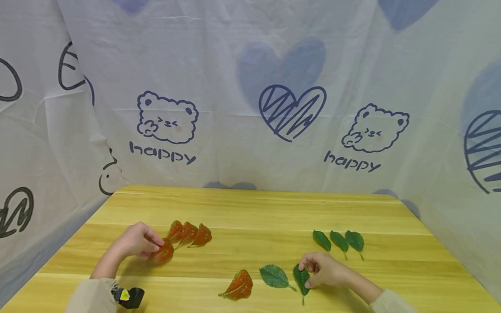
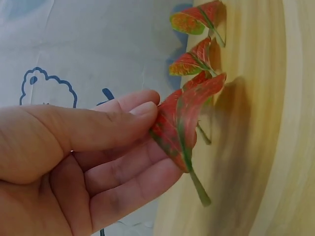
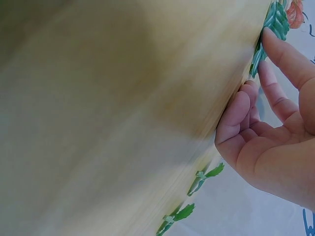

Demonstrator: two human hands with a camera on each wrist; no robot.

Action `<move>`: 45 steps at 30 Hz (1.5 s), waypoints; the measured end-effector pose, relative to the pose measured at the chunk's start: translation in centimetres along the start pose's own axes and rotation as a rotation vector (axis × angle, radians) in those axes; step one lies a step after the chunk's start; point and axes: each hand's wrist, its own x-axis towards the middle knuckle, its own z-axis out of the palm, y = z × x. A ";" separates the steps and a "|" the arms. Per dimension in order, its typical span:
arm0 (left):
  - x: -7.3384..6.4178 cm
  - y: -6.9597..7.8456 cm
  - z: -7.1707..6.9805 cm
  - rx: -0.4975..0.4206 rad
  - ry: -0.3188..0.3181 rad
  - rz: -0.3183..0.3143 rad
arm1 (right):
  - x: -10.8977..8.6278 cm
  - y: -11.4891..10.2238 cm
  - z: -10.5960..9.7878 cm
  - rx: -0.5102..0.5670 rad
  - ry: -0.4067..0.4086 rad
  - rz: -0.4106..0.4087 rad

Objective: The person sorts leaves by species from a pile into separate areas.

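My left hand [image 1: 137, 240] pinches a red leaf [image 2: 179, 123] between thumb and fingers, its stem pointing down in the left wrist view. Just beyond it, three red leaves [image 1: 188, 234] lie in a row, the nearest close to the held one. On the right, my right hand [image 1: 326, 270] has thumb and index finger at opposite edges of a green leaf [image 1: 301, 278] low at the table, other fingers curled in. Another green leaf [image 1: 274, 276] lies to its left, and a single red leaf [image 1: 240, 285] further left near the front.
Three green leaves [image 1: 339, 240] lie in a row beyond my right hand on the wooden table [image 1: 254, 217]. A printed cloth [image 1: 231, 143] hangs behind the table's far edge and along the sides. A black device [image 1: 135, 298] sits at my left wrist.
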 end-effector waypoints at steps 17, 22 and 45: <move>-0.4 0.2 -0.5 -0.042 -0.134 -0.104 | 0.1 0.1 0.0 0.010 -0.006 0.001; -0.6 1.4 -1.0 0.042 -0.056 -0.079 | 0.1 0.2 -0.1 0.005 -0.006 0.002; -1.0 7.5 2.5 0.072 0.129 0.238 | 0.0 0.2 0.0 0.008 -0.003 -0.016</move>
